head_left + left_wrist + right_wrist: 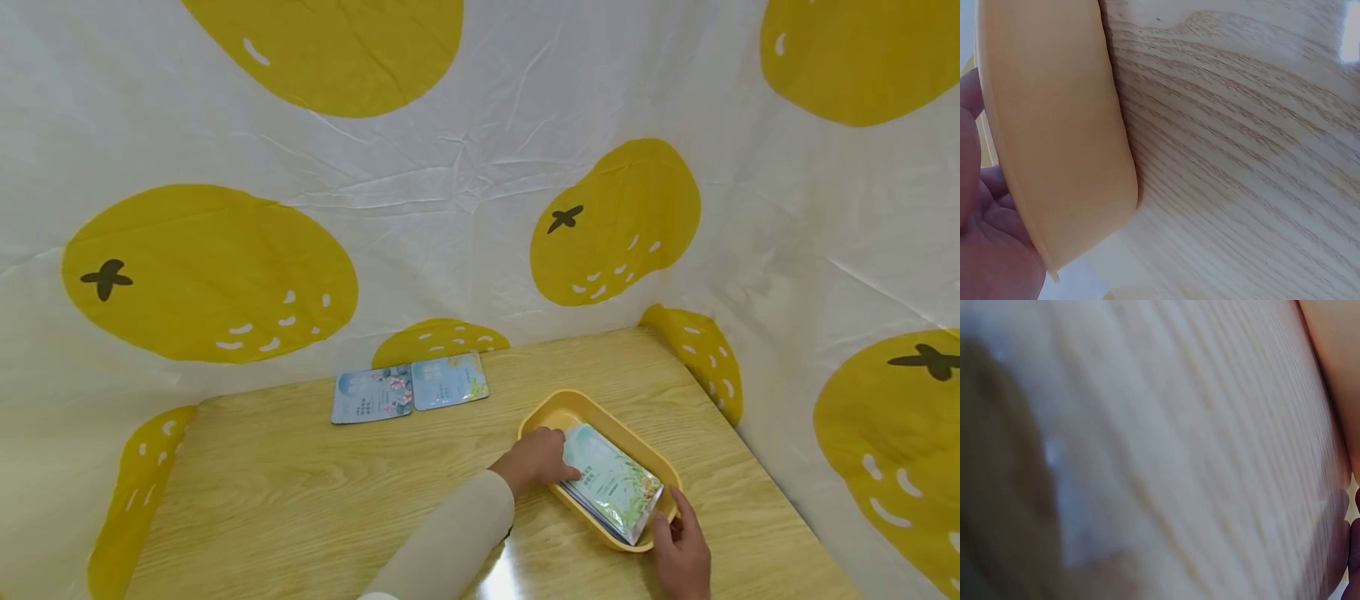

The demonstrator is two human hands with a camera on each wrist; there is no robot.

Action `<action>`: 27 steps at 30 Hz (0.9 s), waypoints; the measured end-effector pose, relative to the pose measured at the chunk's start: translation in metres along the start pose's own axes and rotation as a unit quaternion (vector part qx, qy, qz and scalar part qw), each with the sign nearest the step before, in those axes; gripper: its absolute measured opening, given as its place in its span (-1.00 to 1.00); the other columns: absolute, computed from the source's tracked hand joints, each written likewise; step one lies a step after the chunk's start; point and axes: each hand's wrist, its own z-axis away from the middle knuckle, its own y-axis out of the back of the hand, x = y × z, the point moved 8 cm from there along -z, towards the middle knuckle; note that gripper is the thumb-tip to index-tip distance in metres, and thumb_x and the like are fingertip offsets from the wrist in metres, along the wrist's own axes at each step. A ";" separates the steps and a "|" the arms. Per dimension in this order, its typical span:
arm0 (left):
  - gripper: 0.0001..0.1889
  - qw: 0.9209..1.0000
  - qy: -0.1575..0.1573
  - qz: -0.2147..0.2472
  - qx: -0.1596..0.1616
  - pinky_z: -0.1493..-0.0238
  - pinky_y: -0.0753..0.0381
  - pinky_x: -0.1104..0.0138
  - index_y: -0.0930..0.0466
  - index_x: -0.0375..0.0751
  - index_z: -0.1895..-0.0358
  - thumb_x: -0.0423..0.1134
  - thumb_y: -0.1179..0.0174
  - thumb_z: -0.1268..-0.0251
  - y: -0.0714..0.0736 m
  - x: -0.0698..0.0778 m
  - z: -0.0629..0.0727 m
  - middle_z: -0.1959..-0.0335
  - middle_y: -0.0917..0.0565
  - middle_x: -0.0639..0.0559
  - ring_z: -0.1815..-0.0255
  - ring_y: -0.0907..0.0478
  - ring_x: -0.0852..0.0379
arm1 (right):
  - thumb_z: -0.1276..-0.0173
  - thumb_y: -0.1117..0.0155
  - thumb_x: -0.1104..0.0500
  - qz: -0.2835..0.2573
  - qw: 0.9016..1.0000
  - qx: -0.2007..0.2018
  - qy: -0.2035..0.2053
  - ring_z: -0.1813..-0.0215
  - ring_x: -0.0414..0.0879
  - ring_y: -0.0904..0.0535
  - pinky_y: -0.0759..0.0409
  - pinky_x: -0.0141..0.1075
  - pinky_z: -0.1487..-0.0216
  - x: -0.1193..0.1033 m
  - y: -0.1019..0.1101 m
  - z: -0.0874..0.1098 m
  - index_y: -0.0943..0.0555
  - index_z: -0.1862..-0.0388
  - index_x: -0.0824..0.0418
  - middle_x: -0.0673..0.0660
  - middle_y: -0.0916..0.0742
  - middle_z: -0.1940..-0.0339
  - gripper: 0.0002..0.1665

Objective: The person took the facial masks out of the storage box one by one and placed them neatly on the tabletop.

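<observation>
A yellow tray [566, 398] with rounded corners stands on the table, holding a small stack of flat face mask packets [611, 483]. The top packet is pale green with printed plants. My left hand [538, 458] reaches over the tray's left rim and grips the near-left end of the packets, thumb on top; its fingertips are partly hidden. In the left wrist view this hand [991, 225] lies against the rim above the tray's outer wall [1063, 137]. My right hand [682, 546] pinches the tray's lower right corner. The right wrist view shows only its fingers [1338, 537] at the edge.
Two more face mask packets lie side by side at the back of the table: a blue-grey one with pink flowers [372, 394] and a light blue one [450, 381]. A white cloth [465, 250] printed with yellow fruit hangs behind and beside the wood-grain table [300, 492].
</observation>
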 end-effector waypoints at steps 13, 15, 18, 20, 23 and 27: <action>-0.53 0.999 0.033 -0.031 0.027 0.15 -0.55 0.34 -0.53 -0.20 0.02 -0.02 -0.48 -0.14 -0.006 0.000 -0.006 0.27 -0.56 0.03 0.28 -0.47 0.16 | -0.51 -0.08 0.15 0.002 1.000 0.005 0.013 0.24 -0.35 -0.51 -0.51 -0.45 0.33 -0.001 0.001 0.000 -0.35 -0.48 0.26 0.43 -0.70 0.06 -0.40; -0.58 0.999 0.033 -0.032 0.028 0.14 -0.55 0.35 -0.53 -0.21 -0.02 -0.10 -0.44 -0.21 -0.007 0.001 -0.007 0.26 -0.56 0.02 0.27 -0.47 0.16 | -0.51 -0.08 0.15 0.001 1.000 0.006 0.014 0.26 -0.36 -0.51 -0.51 -0.43 0.33 -0.002 0.001 0.000 -0.35 -0.48 0.26 0.43 -0.70 0.08 -0.40; -0.67 0.999 0.036 -0.029 0.028 0.15 -0.55 0.36 -0.52 -0.21 -0.04 -0.21 -0.35 -0.30 -0.008 0.000 -0.008 0.25 -0.56 0.02 0.27 -0.46 0.16 | -0.52 -0.08 0.14 0.001 1.000 0.004 0.015 0.27 -0.38 -0.51 -0.53 -0.40 0.34 -0.002 0.002 -0.001 -0.35 -0.48 0.27 0.42 -0.71 0.10 -0.40; -0.74 0.999 0.038 -0.026 0.028 0.17 -0.54 0.36 -0.52 -0.20 -0.03 -0.26 -0.30 -0.34 -0.009 -0.001 -0.009 0.27 -0.54 0.02 0.29 -0.44 0.16 | -0.52 -0.07 0.14 0.000 1.000 0.002 0.016 0.28 -0.39 -0.50 -0.53 -0.39 0.35 -0.002 0.002 -0.001 -0.35 -0.48 0.27 0.40 -0.72 0.13 -0.41; -0.81 0.998 0.041 -0.025 0.030 0.21 -0.53 0.37 -0.55 -0.20 0.05 -0.29 -0.27 -0.35 -0.007 -0.001 -0.009 0.31 -0.54 0.03 0.32 -0.43 0.16 | -0.53 -0.07 0.14 -0.004 1.000 0.000 0.018 0.28 -0.40 -0.51 -0.53 -0.40 0.36 -0.002 0.001 -0.001 -0.34 -0.48 0.27 0.41 -0.72 0.12 -0.41; -0.91 0.998 0.045 -0.024 0.032 0.24 -0.51 0.38 -0.58 -0.20 0.20 -0.29 -0.27 -0.33 -0.004 -0.001 -0.007 0.38 -0.53 0.06 0.37 -0.42 0.16 | -0.53 -0.06 0.14 -0.007 1.000 -0.007 0.017 0.19 -0.23 -0.60 -0.55 -0.43 0.34 -0.001 0.000 -0.001 -0.33 -0.49 0.28 0.49 -0.69 0.01 -0.40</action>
